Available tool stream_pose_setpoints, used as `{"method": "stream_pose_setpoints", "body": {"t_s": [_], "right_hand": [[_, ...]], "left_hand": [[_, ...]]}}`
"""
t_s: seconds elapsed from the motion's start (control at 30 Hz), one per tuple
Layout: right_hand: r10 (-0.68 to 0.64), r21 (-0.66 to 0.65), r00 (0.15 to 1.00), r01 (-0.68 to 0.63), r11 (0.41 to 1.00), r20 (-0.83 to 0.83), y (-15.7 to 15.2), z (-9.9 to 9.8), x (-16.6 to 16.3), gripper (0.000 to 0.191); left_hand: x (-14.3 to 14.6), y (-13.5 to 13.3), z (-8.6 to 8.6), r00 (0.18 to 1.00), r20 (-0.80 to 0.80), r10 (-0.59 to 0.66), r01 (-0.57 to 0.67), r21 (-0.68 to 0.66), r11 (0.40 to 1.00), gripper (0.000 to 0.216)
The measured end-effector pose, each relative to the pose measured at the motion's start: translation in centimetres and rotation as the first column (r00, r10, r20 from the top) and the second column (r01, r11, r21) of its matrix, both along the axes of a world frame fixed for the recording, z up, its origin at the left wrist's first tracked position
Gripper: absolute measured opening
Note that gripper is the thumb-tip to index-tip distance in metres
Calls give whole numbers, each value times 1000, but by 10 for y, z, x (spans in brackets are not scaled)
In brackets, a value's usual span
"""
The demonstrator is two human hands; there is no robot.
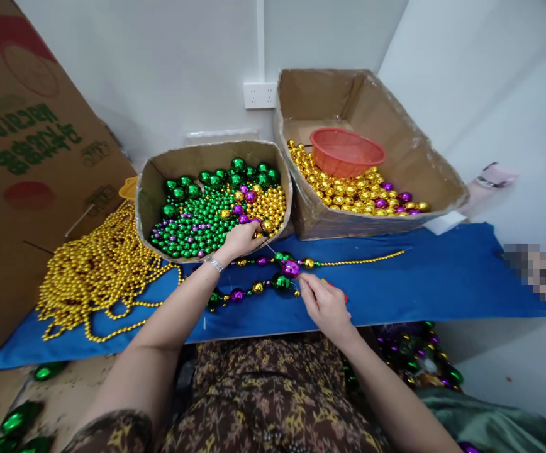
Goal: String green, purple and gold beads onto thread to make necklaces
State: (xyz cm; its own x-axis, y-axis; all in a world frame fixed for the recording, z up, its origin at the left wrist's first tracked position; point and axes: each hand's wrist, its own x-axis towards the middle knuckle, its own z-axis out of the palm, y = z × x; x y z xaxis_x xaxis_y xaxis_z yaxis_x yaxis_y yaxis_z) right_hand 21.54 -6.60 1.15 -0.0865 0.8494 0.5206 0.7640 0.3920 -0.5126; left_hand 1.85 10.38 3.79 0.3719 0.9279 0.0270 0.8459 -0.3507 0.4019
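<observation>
A person's left hand [242, 239] reaches over the rim of a cardboard box [153, 189] of green, gold and purple beads, fingers curled; whether they grip a bead cannot be told. The right hand [324, 305] pinches a bead strand [256, 287] just beside its purple bead [290, 268]. The strand lies on a blue cloth [443, 277], with gold bead chains [94, 270] heaped at the left.

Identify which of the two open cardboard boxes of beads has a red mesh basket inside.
The larger cardboard box at the right, holding mostly gold beads, contains the red mesh basket; the smaller left box, mostly green beads, has none.
</observation>
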Motion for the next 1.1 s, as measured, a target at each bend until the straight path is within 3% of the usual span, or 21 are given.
{"method": "stream_pose_setpoints", "body": {"t_s": [0.07, 0.1, 0.13, 0.17, 0.23, 0.27, 0.33, 0.47, 0.87, 1.1], "right_hand": [[-8, -1, 1000, 8, 1000, 1, -1, 0, 2, 24], [-14, 4, 1000, 14, 1000, 1, -1, -1, 3, 25], [-19, 8, 1000, 19, 1000, 2, -1, -1, 4, 25], [-19, 10, 1000, 19, 1000, 1, -1, -2, 4, 25], [-13, 5, 1000, 13, 1000, -2, -1, -3, 4, 25], [-10, -1, 1000, 10, 1000, -4, -1, -3, 4, 25], [-3, -16, 1000, 3, 1000, -9, -1, -3, 2, 25], [17, -21, 1000, -17, 1000, -12, -2, -4, -2, 25], [5, 29, 999, -6, 1000, 45, -4, -6, 1, 25], [-54, 17, 997, 53, 998, 58, 0, -7, -5, 24]], "left_hand": [[-1, -2, -1, 978, 210, 19, -6, -62, 998, 23], [-2, -6, 0, 917, 394, 59, -1, -144, 990, 24], [-4, -10, 1, 797, 589, 131, 26, -250, 968, 26], [-7, -14, 3, 626, 745, 231, 80, -355, 931, 27], [-11, -25, 7, 307, 857, 414, 211, -485, 849, 28], [-12, -30, 10, 207, 858, 470, 257, -512, 820, 27], [-14, -38, 13, 96, 843, 530, 300, -532, 792, 22], [-11, -50, 17, 35, 844, 535, 298, -519, 801, 18], [-2, -67, 21, 5, 839, 545, 319, -518, 794, 27], [10, -85, 19, 46, 913, 404, 226, -404, 886, 38]]}}
